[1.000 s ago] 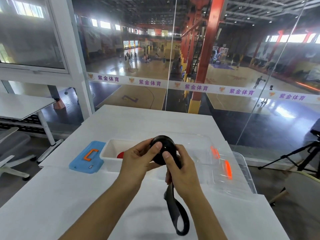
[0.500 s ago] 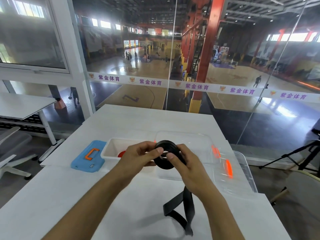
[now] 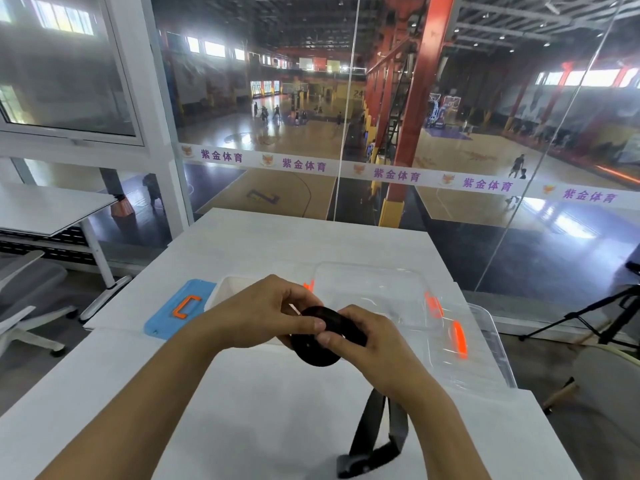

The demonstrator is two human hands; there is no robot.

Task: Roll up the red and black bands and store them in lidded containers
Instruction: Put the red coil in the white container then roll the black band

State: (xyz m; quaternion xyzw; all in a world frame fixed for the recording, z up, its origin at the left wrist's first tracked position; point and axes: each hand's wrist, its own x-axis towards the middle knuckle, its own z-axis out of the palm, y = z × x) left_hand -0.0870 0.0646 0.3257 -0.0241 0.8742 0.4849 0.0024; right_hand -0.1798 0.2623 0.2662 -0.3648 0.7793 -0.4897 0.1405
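A black band is partly wound into a flat coil point(image 3: 313, 351) held above the white table point(image 3: 242, 410). My left hand point(image 3: 263, 317) pinches the coil from the left, and my right hand point(image 3: 367, 344) grips it from the right. The loose tail of the band point(image 3: 374, 441) hangs under my right wrist and folds on the table near the front edge. Behind my left hand stands a white open container point(image 3: 225, 289); the red band inside it is hidden now. A clear container point(image 3: 485, 344) with orange clasps sits to the right.
A blue lid point(image 3: 180, 306) with an orange handle lies left of the white container. A clear lid point(image 3: 374, 292) rests beyond my hands. A glass wall stands past the table's far edge. A chair point(image 3: 24, 292) is at the left and a tripod point(image 3: 606, 317) at the right.
The coil has tilted flatter and dropped lower toward the table. More of the tail has been wound in, and the loose end now lies further right.
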